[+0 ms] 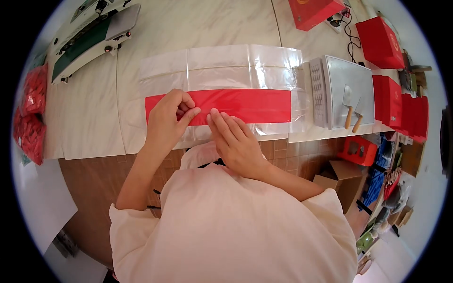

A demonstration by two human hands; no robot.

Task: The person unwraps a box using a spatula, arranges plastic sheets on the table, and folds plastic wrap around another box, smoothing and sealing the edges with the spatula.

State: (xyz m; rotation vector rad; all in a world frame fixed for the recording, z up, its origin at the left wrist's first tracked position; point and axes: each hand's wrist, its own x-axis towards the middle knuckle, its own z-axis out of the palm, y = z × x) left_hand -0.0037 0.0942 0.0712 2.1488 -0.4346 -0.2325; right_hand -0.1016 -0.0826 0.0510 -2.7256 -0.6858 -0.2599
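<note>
A long red strip [264,104] with a smooth sheen lies across clear plastic film [217,63] on the table. Over the strip's left part is my left hand [168,113], its fingers curled and its thumb drawn close to the index finger. Whatever that pinch holds is too small or hidden to make out. My right hand [238,144] rests with fingers stretched out and side by side, the fingertips on the strip's near edge around its middle. The two hands are a short gap apart.
A grey-topped metal box [351,89] on the right bears two wooden-handled spatulas [348,106]. Red boxes [381,43] stand beyond it, near a black cable [351,40]. A machine with a green belt [89,45] is at upper left; red packets [32,118] lie far left.
</note>
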